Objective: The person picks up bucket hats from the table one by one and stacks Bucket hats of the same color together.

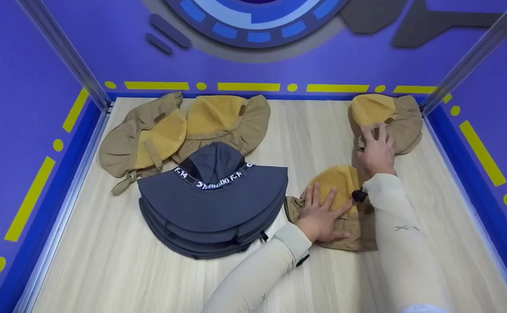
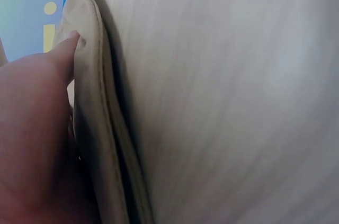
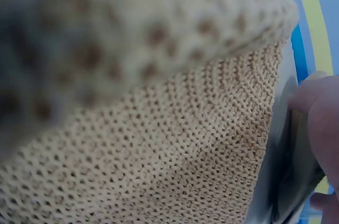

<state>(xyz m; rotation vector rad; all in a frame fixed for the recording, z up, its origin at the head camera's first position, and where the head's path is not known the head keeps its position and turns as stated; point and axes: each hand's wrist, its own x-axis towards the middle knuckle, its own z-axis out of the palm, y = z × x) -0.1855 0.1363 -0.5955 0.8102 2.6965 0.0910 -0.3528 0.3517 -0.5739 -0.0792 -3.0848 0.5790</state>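
My left hand [image 1: 321,217] lies with spread fingers on a tan sun hat [image 1: 342,180] with a yellow knitted crown, at the near right of the table. In the left wrist view, the thumb side of the left hand [image 2: 32,123] rests against the hat's stitched brim [image 2: 92,86]. Farther back, my right hand [image 1: 377,152] touches a second tan-and-yellow hat [image 1: 405,130] in the far right corner, fingertips on its brim near the crown. Close knit of the nearer hat [image 3: 175,144] fills much of the right wrist view, with part of the right hand [image 3: 328,123] at the edge.
A stack of dark grey wide-brimmed hats [image 1: 210,208] with a lettered band stands left of centre. Behind it lie two more tan-and-yellow hats, one at the left [image 1: 118,150] and one beside it [image 1: 218,113]. Blue panels [image 1: 279,65] wall in the wooden table [image 1: 105,243].
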